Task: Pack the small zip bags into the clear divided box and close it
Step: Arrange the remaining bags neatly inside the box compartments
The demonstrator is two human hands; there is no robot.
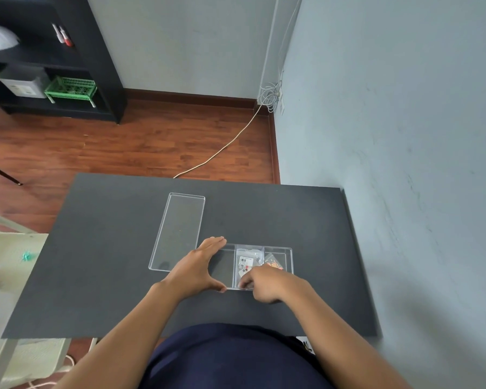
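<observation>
The clear divided box [288, 252] lies on the dark table [110, 276] in front of me, without its lid. Its middle compartment holds a small zip bag [246, 261] with a barcode label. Another zip bag [274, 262] with orange contents lies in the right compartment, and the left compartment looks empty. My left hand [198, 266] spans the box's left end, fingers on the far wall and thumb on the near wall. My right hand [264, 284] reaches over the near wall, fingertips pinching the barcode bag's near edge. The clear lid [178, 230] lies flat to the left of the box.
The table's right edge stands against a grey wall [404, 136]. Beyond the far edge is wooden floor with a white cable [222, 148]. A black shelf unit [54, 66] with a green basket stands at the far left.
</observation>
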